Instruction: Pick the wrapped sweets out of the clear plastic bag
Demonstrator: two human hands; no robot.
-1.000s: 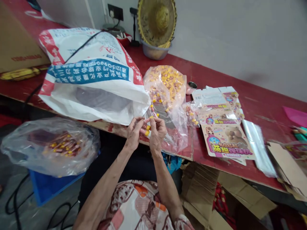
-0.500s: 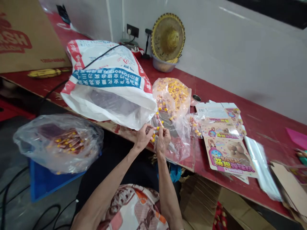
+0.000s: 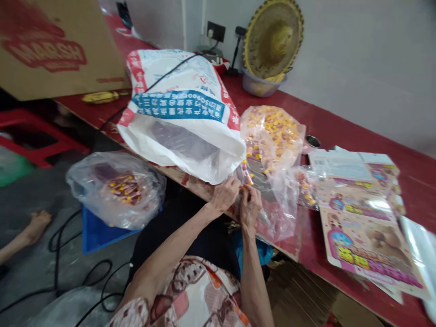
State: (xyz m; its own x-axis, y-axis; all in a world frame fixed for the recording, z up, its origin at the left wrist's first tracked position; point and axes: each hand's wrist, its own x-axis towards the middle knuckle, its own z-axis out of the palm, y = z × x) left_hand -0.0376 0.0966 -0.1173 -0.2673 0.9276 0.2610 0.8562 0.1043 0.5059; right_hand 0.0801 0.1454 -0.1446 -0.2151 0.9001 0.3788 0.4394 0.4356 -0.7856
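My left hand (image 3: 225,195) is closed at the lower edge of a white woven sack (image 3: 190,150), its fingers curled inward. Right beside it, my right hand (image 3: 251,206) is pinched, fingertips close to those of the left. Whatever lies between the fingertips is mostly hidden; only a small dark reddish bit shows. Just above them are loose small tubes with yellow ends (image 3: 246,173). A clear plastic bag (image 3: 286,195) spreads beside my right hand, with many yellow-ended tubes (image 3: 275,131) heaped in its far part.
Left of my lap, another clear bag of tubes (image 3: 116,188) rests on a blue crate (image 3: 102,234). Printed cartons (image 3: 371,245) and a small cup (image 3: 311,143) are on the red table (image 3: 309,231). A cable (image 3: 163,77) crosses the sack. Someone's bare foot (image 3: 37,227) shows far left.
The view has swung left, so everything sits further right. My hands have drawn closer together; the yellow-ended tube seen between them before is now hidden by the fingers.
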